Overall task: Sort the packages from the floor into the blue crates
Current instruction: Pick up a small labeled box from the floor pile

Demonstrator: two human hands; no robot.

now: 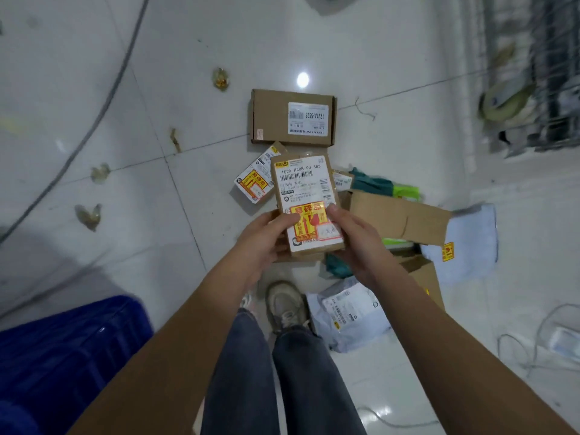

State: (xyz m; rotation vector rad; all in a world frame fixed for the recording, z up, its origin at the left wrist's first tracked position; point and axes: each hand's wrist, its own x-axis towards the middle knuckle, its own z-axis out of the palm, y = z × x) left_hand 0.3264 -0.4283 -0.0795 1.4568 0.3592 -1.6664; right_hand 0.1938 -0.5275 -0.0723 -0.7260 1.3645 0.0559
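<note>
You hold a small brown box up in front of you with both hands, above the pile on the floor. Your left hand grips its near left edge, with the thumb on top and the fingers curled under. Your right hand grips the near right edge the same way, its thumb pressed on the red and yellow sticker. The box has a white label with a bar code on top.

Under it, more packages lie on the floor. A flat brown box with a white label lies farther away. A small package with a red and yellow sticker peeks out just left of the box you hold. To the right lie an open, bent piece of cardboard, a green bag and a pale mailer bag. A grey mailer bag lies right beside your shoe.

A blue crate stands at your lower left, well apart from the box. A grey cable runs across the floor on the left.
</note>
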